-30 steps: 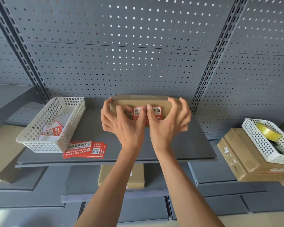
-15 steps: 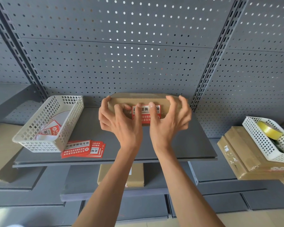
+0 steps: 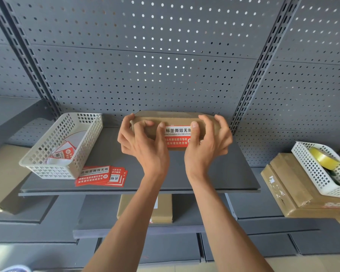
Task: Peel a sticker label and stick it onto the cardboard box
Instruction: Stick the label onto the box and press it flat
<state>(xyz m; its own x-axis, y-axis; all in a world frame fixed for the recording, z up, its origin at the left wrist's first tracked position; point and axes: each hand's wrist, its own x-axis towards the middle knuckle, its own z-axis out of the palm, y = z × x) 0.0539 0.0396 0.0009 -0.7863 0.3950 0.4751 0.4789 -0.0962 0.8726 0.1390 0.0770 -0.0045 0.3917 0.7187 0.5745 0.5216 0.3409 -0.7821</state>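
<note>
A flat brown cardboard box lies on the grey shelf against the pegboard. A red and white sticker label sits on its front face. My left hand grips the box's left end, thumb pressed on the label's left edge. My right hand grips the right end, thumb on the label's right edge. Both thumbs hide the label's ends.
A stack of red sticker sheets lies at the shelf's front left, beside a white basket with peeled backing paper. At the right, another white basket with a tape roll rests on cardboard boxes. A box lies on the lower shelf.
My thumbs have slid apart along the label from its middle to its ends, uncovering most of the printed text. The box has stayed in place.
</note>
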